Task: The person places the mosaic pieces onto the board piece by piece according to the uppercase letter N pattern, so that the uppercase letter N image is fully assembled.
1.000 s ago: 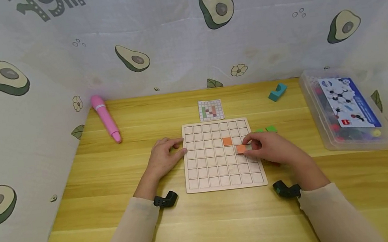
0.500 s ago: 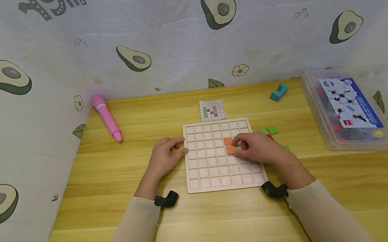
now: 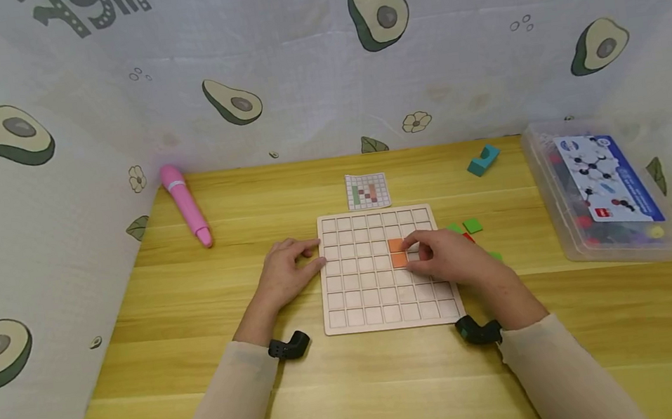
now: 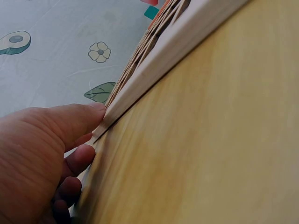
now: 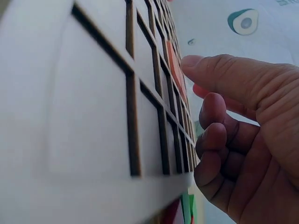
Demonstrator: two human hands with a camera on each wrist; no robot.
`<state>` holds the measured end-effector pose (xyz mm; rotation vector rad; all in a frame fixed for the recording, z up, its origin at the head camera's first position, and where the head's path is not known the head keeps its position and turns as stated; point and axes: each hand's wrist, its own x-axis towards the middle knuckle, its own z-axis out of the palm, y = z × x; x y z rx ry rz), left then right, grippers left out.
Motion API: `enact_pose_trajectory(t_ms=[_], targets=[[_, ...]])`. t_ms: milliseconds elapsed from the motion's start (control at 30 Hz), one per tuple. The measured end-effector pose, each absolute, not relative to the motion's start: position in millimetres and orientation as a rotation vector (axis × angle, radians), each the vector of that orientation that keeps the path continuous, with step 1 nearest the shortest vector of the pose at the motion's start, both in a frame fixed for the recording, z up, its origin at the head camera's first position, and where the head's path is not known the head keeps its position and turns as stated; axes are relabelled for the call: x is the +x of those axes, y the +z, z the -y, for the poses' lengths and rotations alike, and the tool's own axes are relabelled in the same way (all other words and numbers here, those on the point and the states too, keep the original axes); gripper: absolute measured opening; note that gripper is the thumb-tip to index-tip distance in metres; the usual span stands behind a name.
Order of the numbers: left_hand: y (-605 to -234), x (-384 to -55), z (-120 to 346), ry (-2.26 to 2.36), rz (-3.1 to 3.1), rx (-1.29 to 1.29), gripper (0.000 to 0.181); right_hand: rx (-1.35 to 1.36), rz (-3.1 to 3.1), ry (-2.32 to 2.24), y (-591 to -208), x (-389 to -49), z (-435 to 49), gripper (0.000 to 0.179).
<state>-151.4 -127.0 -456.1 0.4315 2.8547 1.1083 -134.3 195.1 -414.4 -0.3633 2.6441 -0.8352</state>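
Note:
A pale wooden grid board [image 3: 359, 280] lies flat on the table. Two orange square tiles sit on it, one behind the other: the far tile [image 3: 395, 245] and the near tile [image 3: 398, 259]. My right hand [image 3: 447, 255] holds the near tile at its right side between thumb and forefinger; the other fingers are curled in the right wrist view. My left hand [image 3: 283, 273] rests at the board's left edge, with thumb and forefinger touching it. In the left wrist view the thumb [image 4: 77, 119] meets the board's rim.
Green tiles [image 3: 473, 225] and a red tile [image 3: 468, 237] lie right of the board, partly behind my right hand. A pattern card [image 3: 367, 191] lies beyond the board. Farther out are a pink microphone-shaped thing [image 3: 185, 204], a teal block [image 3: 483, 160] and a clear plastic case [image 3: 601, 189].
My right hand has carried the near orange tile leftward to just below the other one, then stayed there. My left hand has kept its place at the board's edge.

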Motion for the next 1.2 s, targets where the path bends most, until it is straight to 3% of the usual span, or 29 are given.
enact_pose_trajectory(t_ms=[500, 1200], targets=[[-457.5, -152.8, 125.7, 1.114, -2.855, 0.438, 0.04, -0.212, -2.685, -0.815, -406.0, -107.8, -261.6, 0.037], [-458.6, -152.3, 127.4, 1.114, -2.867, 0.427, 0.04, -0.152, -2.566, -0.855, -412.1, -90.1, -335.7, 0.032]])
